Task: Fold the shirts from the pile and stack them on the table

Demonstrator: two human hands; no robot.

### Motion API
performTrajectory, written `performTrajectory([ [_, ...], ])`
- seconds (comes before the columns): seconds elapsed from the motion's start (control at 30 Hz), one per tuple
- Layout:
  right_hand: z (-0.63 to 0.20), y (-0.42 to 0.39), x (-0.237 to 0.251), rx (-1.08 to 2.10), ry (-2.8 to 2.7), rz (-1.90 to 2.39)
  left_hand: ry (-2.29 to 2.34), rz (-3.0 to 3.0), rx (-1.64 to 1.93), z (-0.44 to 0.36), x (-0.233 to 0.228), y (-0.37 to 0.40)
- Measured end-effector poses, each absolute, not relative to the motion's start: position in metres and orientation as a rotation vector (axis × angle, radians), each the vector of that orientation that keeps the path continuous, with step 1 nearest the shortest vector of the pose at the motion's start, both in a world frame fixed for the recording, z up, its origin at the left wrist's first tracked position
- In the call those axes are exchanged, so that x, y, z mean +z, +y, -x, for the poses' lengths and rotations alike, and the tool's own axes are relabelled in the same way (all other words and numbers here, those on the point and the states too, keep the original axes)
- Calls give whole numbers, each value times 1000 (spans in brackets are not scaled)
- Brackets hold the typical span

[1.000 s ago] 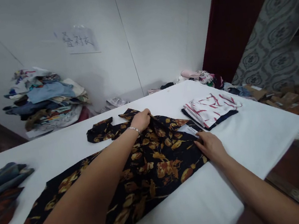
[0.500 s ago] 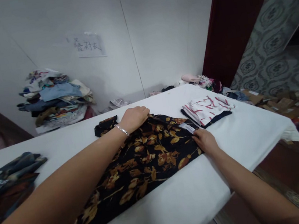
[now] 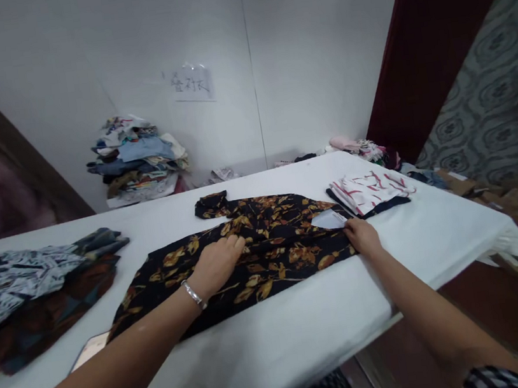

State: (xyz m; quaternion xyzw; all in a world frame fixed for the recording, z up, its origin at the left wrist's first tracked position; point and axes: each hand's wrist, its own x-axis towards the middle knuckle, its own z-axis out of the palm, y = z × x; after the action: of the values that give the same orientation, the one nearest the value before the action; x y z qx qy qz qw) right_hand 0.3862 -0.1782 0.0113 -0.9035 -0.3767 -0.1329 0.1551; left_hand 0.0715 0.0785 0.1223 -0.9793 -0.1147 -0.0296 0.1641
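Garment (image 3: pixel 276 246) is pinched by my right hand (image 3: pixel 362 236) at three o'clock; my left hand (image 3: pixel 218 264), half-curled, touches it near eight; whether pinching, I cannot tell.

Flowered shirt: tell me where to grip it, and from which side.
Probably best by the near edge of the flowered shirt, one hand toward each end, from the person's side: it lies spread lengthwise across the table, that long edge facing the person. The right hand touches its right end.
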Motion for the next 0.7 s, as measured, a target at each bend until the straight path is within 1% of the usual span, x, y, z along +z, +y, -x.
performTrajectory([
  [0.17, -385, -180, 12, -381, -1070, 2579, -588, 2716, -217, -48, 158, 85],
  [0.27, -386, -181, 12, -374, -1057, 2581, -721, 2594, -249, -23, 167, 99],
  [0.37, -387, -182, 10, -356, -1033, 2582, -750, 2543, -267, 11, 152, 114],
  [0.57, -391, -183, 6, -305, -1007, 2545, -591, 2707, -245, 72, 95, 114],
  [0.7, -394, -184, 4, -299, -1008, 2537, -591, 2690, -253, 89, 83, 109],
])
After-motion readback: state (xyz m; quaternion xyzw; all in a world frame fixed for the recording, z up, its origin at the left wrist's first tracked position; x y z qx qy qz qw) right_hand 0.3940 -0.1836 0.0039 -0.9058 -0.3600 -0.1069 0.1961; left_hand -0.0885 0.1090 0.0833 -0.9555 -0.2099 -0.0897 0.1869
